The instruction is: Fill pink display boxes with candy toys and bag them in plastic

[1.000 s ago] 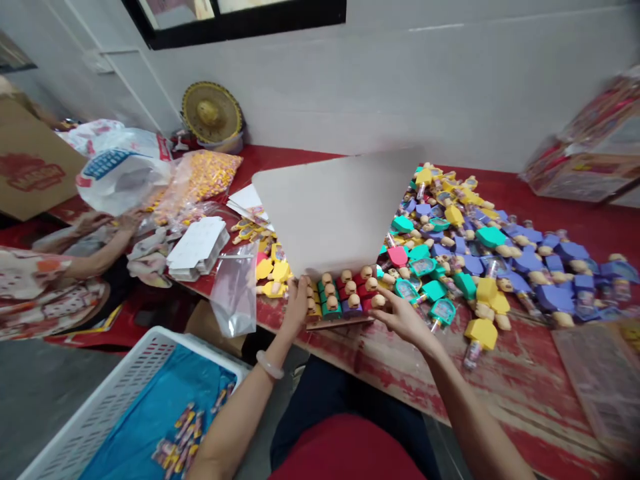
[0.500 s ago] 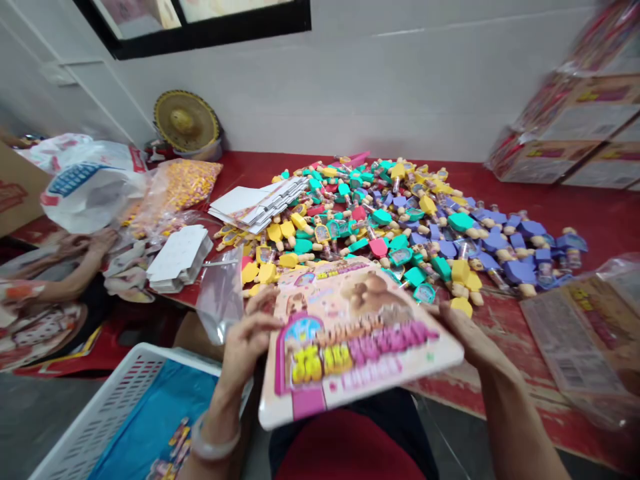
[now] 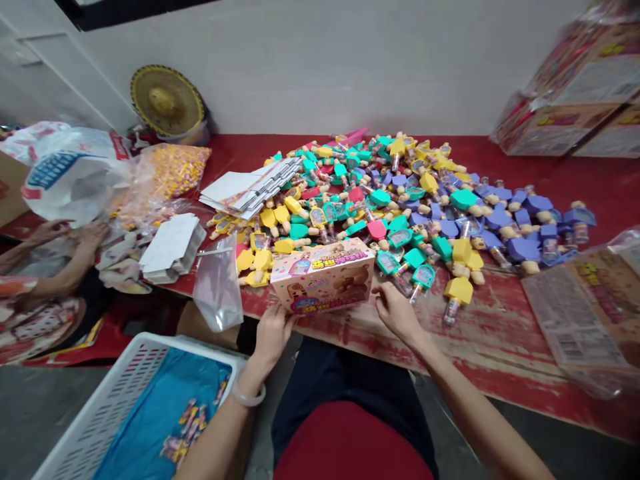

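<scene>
At eight o'clock sits a slatted white plastic crate (image 3: 135,373) lined with blue sheeting. The half-open left hand (image 3: 273,337) and the half-open right hand (image 3: 397,313) grip nothing, just beside a glossy cardboard box (image 3: 323,277) at twelve o'clock on the worn red table (image 3: 505,347), below a heap of foam-topped plastic tubes (image 3: 425,207) at one o'clock.

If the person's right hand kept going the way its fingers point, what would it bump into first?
Most likely the pink printed box: the right hand points up and left towards the box's near right corner. The fingertips look very close to it, perhaps touching, though depth is hard to judge from this view.
</scene>
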### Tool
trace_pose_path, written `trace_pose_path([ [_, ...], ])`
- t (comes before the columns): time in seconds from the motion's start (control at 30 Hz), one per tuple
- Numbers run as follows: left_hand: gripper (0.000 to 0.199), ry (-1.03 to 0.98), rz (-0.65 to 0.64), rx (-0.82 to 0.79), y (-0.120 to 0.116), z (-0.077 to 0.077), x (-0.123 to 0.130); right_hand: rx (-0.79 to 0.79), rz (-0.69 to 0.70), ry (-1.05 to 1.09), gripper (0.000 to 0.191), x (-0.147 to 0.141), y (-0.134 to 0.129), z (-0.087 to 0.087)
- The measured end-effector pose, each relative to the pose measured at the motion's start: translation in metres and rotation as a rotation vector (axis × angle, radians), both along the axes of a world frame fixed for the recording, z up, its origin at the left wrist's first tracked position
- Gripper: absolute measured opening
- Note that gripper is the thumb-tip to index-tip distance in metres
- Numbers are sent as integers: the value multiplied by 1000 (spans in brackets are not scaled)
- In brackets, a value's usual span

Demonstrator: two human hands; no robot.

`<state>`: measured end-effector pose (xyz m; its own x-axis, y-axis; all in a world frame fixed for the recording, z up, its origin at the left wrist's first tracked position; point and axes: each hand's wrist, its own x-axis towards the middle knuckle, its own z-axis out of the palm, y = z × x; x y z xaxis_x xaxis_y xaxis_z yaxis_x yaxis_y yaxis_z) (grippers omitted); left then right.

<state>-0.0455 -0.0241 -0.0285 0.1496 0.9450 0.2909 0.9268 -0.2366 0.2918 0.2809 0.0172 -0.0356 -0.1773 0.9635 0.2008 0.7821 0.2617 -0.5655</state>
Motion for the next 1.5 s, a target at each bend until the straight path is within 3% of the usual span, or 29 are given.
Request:
trace_pose_path([
  [0.13, 23, 81, 8, 225, 13, -15, -1, 62, -31, -46, 34, -8, 8, -12],
  [0.23, 23, 117, 16, 308, 14, -31, 2, 91, -84, -143, 32, -14, 16, -24],
  [0.37, 21, 85, 11, 261, 14, -47, -1, 73, -26, -188, 31, -14, 22, -38],
  [0.5, 16, -43, -15, 175, 15, -52, -6, 49, 42, -127, 23, -4, 28, -39],
  [0.57, 12, -62, 8, 133, 16, -50, -5, 36, 46, -112, 25, 4, 30, -20],
  [0.6, 12, -58, 26, 115, 15, -48, -4, 44, 22, -111, 28, 6, 30, -2],
  [0.67, 14, -54, 58, 92, 15, -47, -1, 157, -80, -73, 34, 6, 28, 48],
  [0.73, 16, -76, 86, 79, 14, -48, 3, 404, -204, 28, 38, -6, 26, 105],
  [0.8, 17, -127, 92, 55, 11, -49, 4, 524, -132, 62, 42, -30, 28, 146],
  [0.83, 18, -160, 89, 35, 8, -48, 4, 526, -72, 25, 44, -44, 31, 156],
  [0.87, 19, -200, 97, 22, 6, -44, 2, 495, -7, -35, 46, -59, 34, 158],
  [0.93, 25, -306, 160, 48, 3, -25, -4, 361, 87, -180, 53, -84, 44, 144],
  [1.03, 45, -475, 271, 250, 15, 30, -9, 209, 121, -322, 64, -101, 55, 110],
  [1.1, 51, -470, 205, 373, 37, 70, -2, 209, 111, -344, 67, -101, 58, 98],
  [1.2, 46, -229, 3, 280, 70, 110, 24, 222, 136, -354, 65, -92, 59, 98],
  [1.3, 43, 38, 20, 0, 59, 123, 54, 251, 168, -421, 60, -78, 54, 102],
  [1.4, 47, 110, 51, -238, -1, 124, 81, 291, 89, -539, 60, -61, 47, 102],
  [1.5, 60, -148, -314, -426, -56, 114, 106, 212, 46, -598, 71, -48, 47, 102],
])
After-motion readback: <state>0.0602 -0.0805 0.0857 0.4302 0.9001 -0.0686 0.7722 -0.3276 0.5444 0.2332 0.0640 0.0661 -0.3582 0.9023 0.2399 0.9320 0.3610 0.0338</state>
